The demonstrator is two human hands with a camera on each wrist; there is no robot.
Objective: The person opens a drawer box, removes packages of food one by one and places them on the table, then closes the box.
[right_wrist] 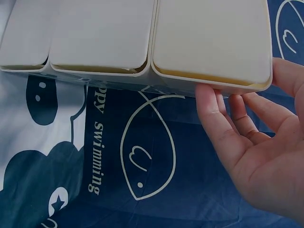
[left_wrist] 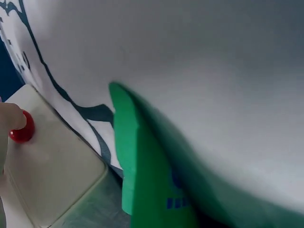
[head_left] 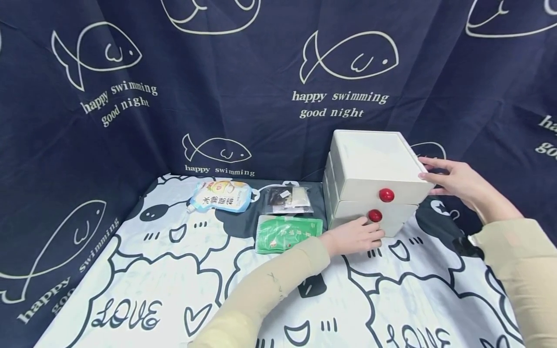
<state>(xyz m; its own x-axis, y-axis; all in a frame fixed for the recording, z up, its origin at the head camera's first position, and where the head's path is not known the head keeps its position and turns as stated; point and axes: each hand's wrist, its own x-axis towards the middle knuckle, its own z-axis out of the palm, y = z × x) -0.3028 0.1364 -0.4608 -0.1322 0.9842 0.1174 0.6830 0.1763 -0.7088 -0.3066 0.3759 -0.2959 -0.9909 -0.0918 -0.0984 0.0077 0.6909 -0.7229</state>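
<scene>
A white drawer unit (head_left: 374,159) with three stacked drawers stands at the right of the cloth-covered table. Red knobs (head_left: 386,195) show on its upper two fronts. My left hand (head_left: 354,236) is low before it, covering the bottom drawer's knob in the head view. In the left wrist view, a finger lies against a red knob (left_wrist: 27,129), and the hand seems to pinch it. My right hand (head_left: 457,181) steadies the unit's upper right side. In the right wrist view, its fingertips (right_wrist: 206,95) touch the side wall near the top, loosely bent.
Left of the unit lie a green packet (head_left: 287,234), a clear bag (head_left: 287,200) with dark and pale contents, and a spouted pouch (head_left: 222,195). The green packet is right beside my left wrist. A navy fish-print curtain (head_left: 270,96) hangs behind.
</scene>
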